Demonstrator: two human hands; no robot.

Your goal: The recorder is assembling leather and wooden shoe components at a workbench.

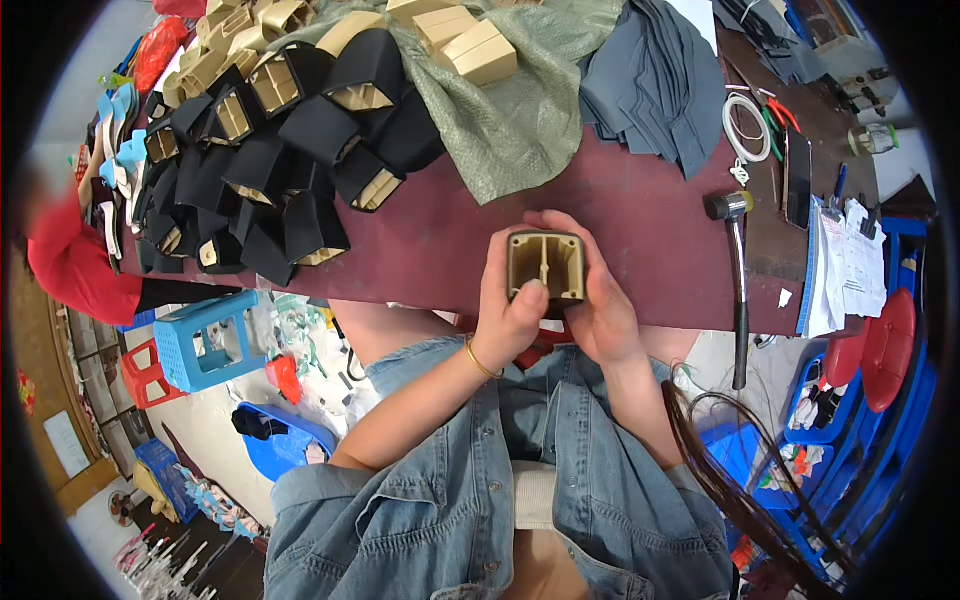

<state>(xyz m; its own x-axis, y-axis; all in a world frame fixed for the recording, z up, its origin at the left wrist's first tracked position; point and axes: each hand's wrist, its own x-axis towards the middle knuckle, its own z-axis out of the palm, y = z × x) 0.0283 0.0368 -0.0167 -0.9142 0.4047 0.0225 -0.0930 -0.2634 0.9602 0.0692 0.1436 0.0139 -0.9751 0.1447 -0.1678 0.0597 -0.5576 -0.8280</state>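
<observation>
At the counter's (640, 230) near edge, both hands clamp a tan hollow heel block (546, 266): left hand (510, 315) fingers wrapped closed, right hand (600, 310) bracing it, cavity turned up, probably for inspection.

I log a dark red worktable (440, 250), a pale concrete floor (215, 430) below it, blue plastic stools (205, 340) and a red stool (140, 372) at left, blue chairs (880, 420) at right; even daylight.

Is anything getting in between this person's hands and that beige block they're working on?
Nothing visible does. The left hand and right hand both grip the beige hollow block directly, at the table edge.
</observation>
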